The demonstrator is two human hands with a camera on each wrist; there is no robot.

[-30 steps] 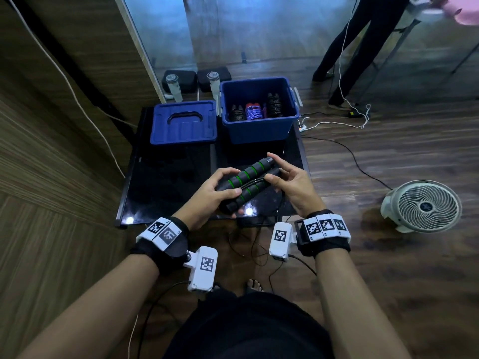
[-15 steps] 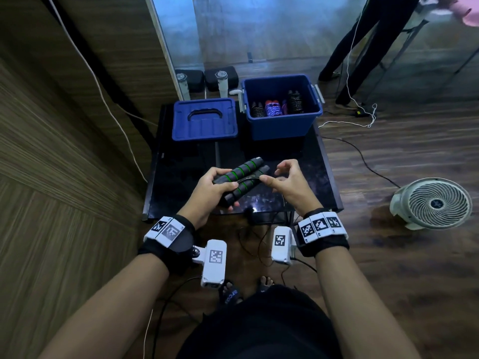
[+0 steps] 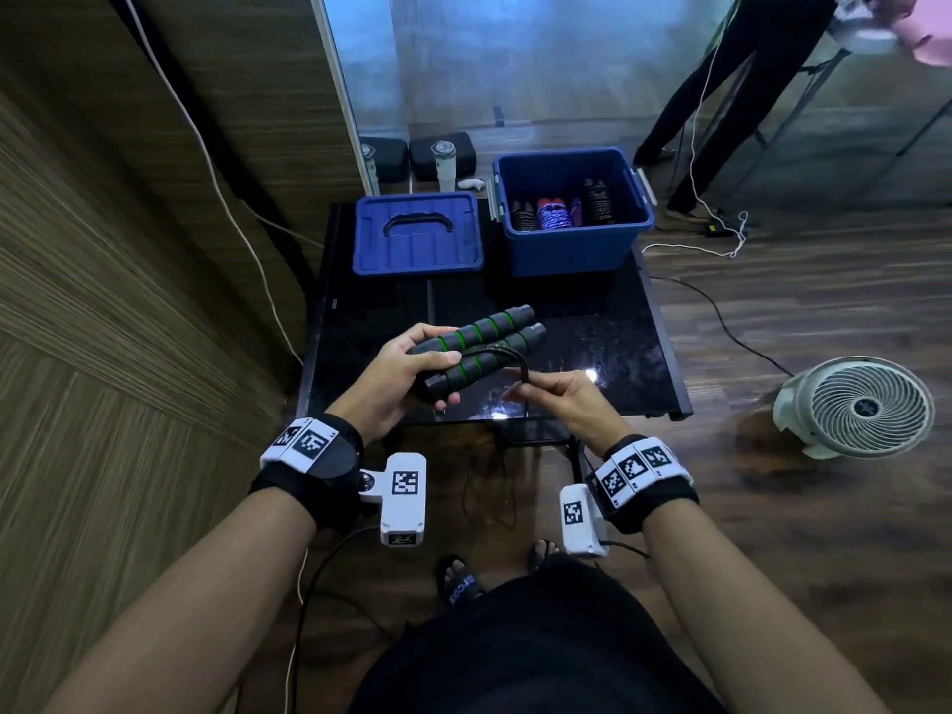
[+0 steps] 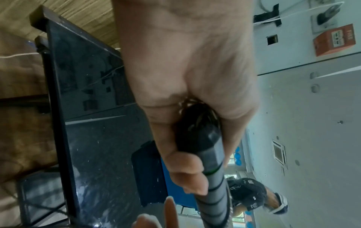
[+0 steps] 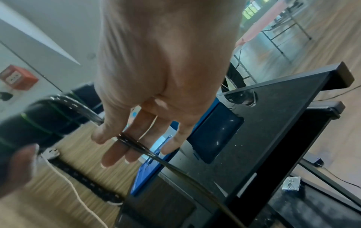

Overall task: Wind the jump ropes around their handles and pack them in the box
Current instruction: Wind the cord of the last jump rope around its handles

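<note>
Nearest the person, loose black rope slack (image 3: 489, 499) hangs below the tabletop edge toward the floor, so most of the winding is not yet done. Right hand (image 3: 559, 404) pinches the rope (image 3: 521, 365) between thumb and fingers just beside the handles; in the right wrist view the cord runs across the fingers (image 5: 125, 148) and trails down. Left hand (image 3: 399, 376) is clamped round the two black-and-green handles (image 3: 484, 347), held side by side, tilted, above the near part of the tabletop (image 3: 608, 353); the left wrist view shows thumb and fingers curled on one handle's butt end.

Step in hand, as I judge it: laying a turn of rope around the paired handles. To do it well: keep the left grip firm so the handles stay parallel and together, keep light tension with the right hand, lay each turn snug beside the last along the middle, and let the slack feed up without snagging the tabletop edge. Risk: loose turns sliding off the ends.

Farther back on the tabletop, the blue lid (image 3: 418, 239) lies flat at left, and the open blue box (image 3: 569, 249) stands just right of it, already holding several wound ropes (image 3: 554, 213). There looks to be room for this one.
</note>
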